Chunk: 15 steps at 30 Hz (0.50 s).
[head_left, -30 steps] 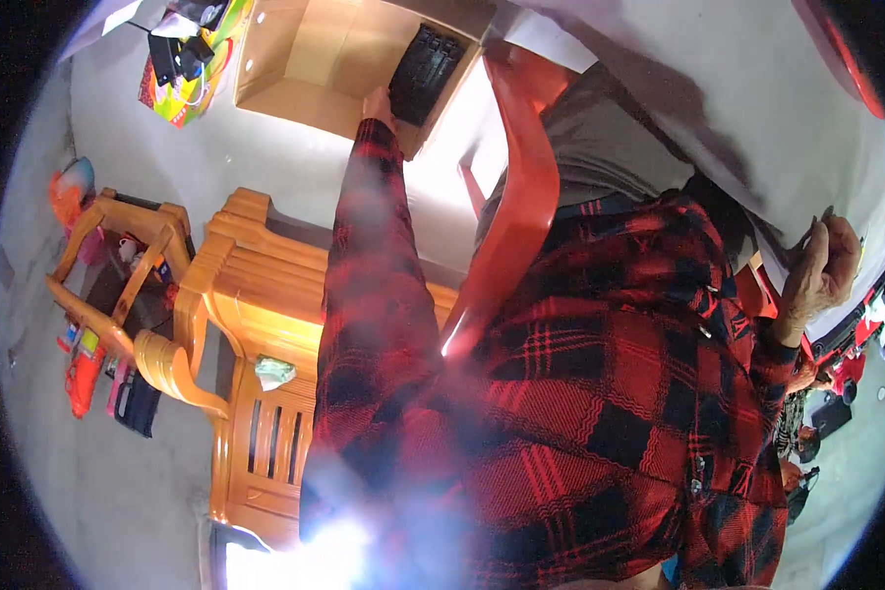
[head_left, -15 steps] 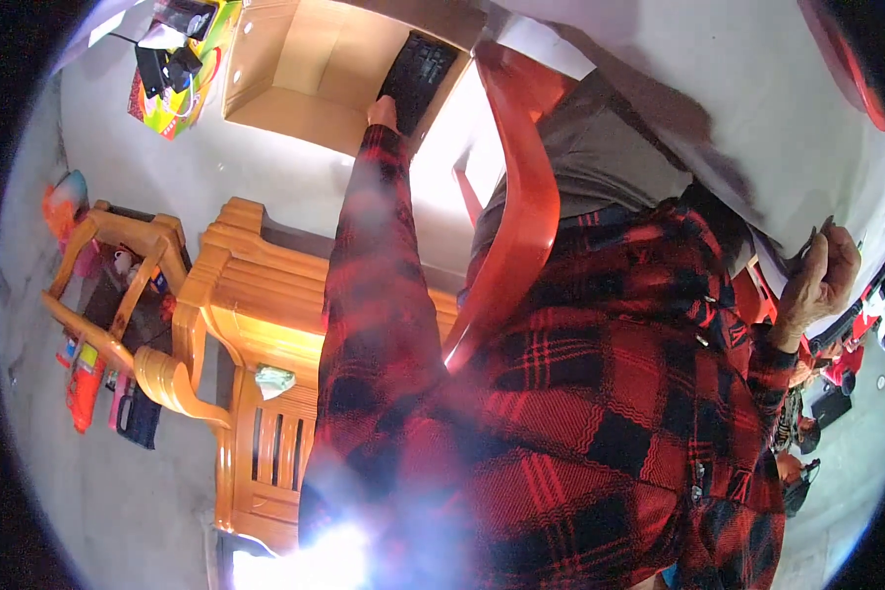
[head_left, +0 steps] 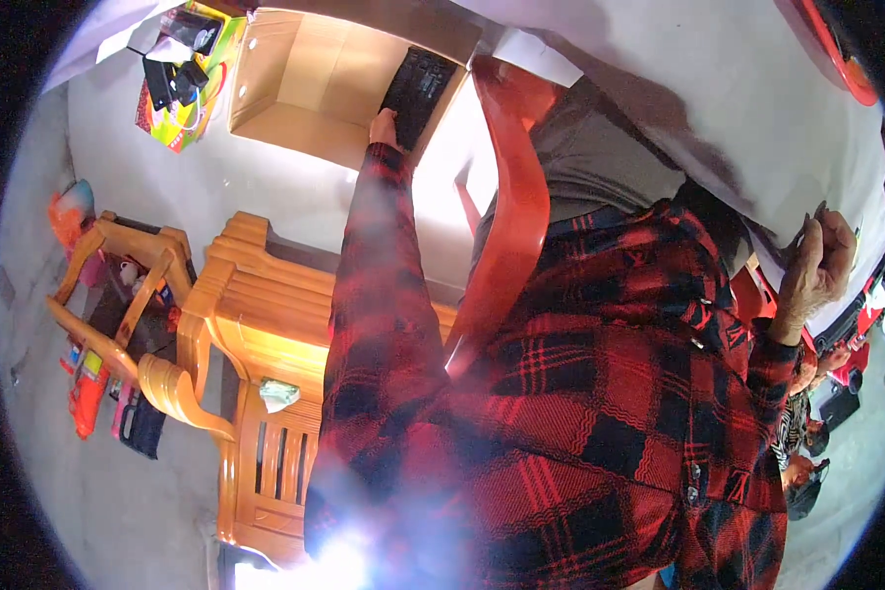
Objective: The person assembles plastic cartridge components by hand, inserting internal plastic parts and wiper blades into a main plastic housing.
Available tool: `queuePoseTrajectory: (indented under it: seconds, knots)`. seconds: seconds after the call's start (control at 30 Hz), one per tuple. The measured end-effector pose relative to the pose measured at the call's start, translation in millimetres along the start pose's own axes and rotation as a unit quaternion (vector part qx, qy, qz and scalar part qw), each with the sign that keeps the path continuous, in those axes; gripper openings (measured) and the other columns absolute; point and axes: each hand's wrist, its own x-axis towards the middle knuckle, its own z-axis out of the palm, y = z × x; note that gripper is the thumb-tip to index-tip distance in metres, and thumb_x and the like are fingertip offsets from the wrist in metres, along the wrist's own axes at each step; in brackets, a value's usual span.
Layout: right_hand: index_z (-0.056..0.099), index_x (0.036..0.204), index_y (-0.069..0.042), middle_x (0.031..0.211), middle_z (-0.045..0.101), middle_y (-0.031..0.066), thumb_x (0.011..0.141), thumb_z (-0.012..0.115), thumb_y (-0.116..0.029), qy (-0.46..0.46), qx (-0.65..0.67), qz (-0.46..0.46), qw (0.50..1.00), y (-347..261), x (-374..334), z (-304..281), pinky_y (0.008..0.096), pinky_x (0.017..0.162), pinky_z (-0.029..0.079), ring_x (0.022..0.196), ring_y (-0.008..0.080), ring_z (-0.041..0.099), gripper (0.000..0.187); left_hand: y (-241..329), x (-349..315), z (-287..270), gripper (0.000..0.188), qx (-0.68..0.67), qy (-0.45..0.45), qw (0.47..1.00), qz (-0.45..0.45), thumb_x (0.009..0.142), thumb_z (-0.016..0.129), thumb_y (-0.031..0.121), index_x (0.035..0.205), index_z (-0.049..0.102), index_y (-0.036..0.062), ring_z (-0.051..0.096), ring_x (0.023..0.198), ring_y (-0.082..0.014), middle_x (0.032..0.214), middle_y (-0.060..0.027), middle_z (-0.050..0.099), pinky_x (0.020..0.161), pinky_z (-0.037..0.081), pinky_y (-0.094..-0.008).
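Note:
My left arm, in a red and black plaid sleeve, reaches away to an open cardboard box [head_left: 310, 128]. At the box's right side, my left hand [head_left: 383, 128] is closed on the near edge of a flat black rectangular thing [head_left: 421, 93]. Its surface looks uneven, and its exact kind does not show. Far to the right, my right hand [head_left: 821, 265] is raised beside a pale cloth-like surface [head_left: 728, 108]. Its thumb and fingers are drawn together, with small dark tips showing. Whatever they may pinch is too small to make out.
A red plastic chair [head_left: 516, 206] stands between my arm and body. Left of the box is a colourful carton [head_left: 172, 123] with black devices on it. A wooden bench [head_left: 265, 295] and a wooden stand [head_left: 118, 285] lie nearer. Other people [head_left: 806, 447] are at the right rim.
The whole view has shifted slightly, so the box sits a little lower. My left hand stays on the black thing, whose face shows more plainly. My right hand keeps its pinched shape.

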Motion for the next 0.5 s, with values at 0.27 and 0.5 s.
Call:
queuePoseTrajectory:
  seconds: [0.27,0.5]
  knots:
    - [0.065,0.108,0.000,0.095,0.069,0.0056,0.089,0.068,-0.003,0.004,-0.078,-0.021,0.997,0,3,-10,0.0241,0.073,0.051,0.079,0.0103,0.062,0.019,123,-46,102,0.037,-0.265,0.004,0.918,-0.294,0.074,0.066,0.039,0.103,0.058,0.0168,0.048,0.070,-0.0242,0.086,-0.0052,0.052,0.058,0.043,-0.0365]
    - [0.063,0.109,0.001,0.089,0.068,0.0052,0.091,0.066,-0.002,0.002,-0.021,-0.010,1.000,-6,1,4,0.0216,0.069,0.049,0.073,0.0085,0.060,0.019,84,-48,78,0.039,-0.101,0.044,0.957,-0.269,0.077,0.063,0.036,0.106,0.059,0.0104,0.053,0.070,-0.0275,0.084,-0.0081,0.057,0.066,0.047,-0.0418]
